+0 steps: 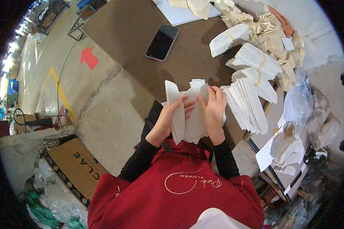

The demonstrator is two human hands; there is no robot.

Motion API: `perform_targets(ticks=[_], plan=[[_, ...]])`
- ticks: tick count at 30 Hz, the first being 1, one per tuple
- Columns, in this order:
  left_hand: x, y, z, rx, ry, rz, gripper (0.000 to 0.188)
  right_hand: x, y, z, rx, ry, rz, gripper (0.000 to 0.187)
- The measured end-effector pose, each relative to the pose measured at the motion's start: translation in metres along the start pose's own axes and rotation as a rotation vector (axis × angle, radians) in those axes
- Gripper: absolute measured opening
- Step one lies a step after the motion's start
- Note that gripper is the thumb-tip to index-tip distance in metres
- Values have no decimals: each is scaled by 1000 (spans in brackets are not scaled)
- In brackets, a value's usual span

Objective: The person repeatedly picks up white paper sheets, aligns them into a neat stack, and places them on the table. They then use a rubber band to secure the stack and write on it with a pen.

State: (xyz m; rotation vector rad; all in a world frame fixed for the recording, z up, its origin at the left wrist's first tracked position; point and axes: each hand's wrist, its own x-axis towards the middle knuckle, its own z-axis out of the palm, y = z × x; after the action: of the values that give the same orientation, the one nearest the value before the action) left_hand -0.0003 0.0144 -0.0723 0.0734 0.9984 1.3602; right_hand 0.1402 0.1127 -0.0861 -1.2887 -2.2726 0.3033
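Note:
Close to my body, near the table's front edge, both hands are on a stack of white cut pieces (195, 118), thin and flat like paper or cloth; I cannot tell which. My left hand (167, 119) is closed on its left side, thumb across a folded or separate section that stands up. Its fingertips reach in behind that section. My right hand (215, 108) grips the stack's right side, thumb on the front face and fingers bent over the upper edge. Just right of it, a fanned row of similar white pieces (246, 105) lies on the brown table (141, 57).
A dark-screened phone (162, 42) lies beyond my hands. Banded white bundles (260, 61) and heaped cream pieces (256, 32) fill the far right. A gridded sheet (176, 13) is at the back. Plastic bags (298, 101) hang right; a cardboard box (74, 166) stands lower left.

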Motion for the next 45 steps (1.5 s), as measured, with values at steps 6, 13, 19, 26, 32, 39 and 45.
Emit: perform_targets(ticks=[6, 13, 19, 26, 32, 39, 45], plan=[[4, -4, 1, 7, 13, 35, 44, -12, 6, 1, 233, 84, -234, 32], [2, 1, 4, 64, 28, 56, 51, -32, 13, -28, 907, 847, -269, 27], [2, 6, 10, 30, 29, -4, 41, -47, 22, -74, 1202, 1006, 398, 25], [10, -4, 3, -14, 38, -6, 45, -52, 32, -92, -32, 1189, 190, 28], [11, -19, 14, 34, 142, 157, 36, -56, 43, -239, -118, 1096, 213, 25], [-5, -3, 2, -15, -129, 9, 73, -64, -5, -162, 1208, 300, 591, 49], [-50, -21, 28, -207, 6, 149, 67, -41, -73, -49, 607, -198, 87, 60]])
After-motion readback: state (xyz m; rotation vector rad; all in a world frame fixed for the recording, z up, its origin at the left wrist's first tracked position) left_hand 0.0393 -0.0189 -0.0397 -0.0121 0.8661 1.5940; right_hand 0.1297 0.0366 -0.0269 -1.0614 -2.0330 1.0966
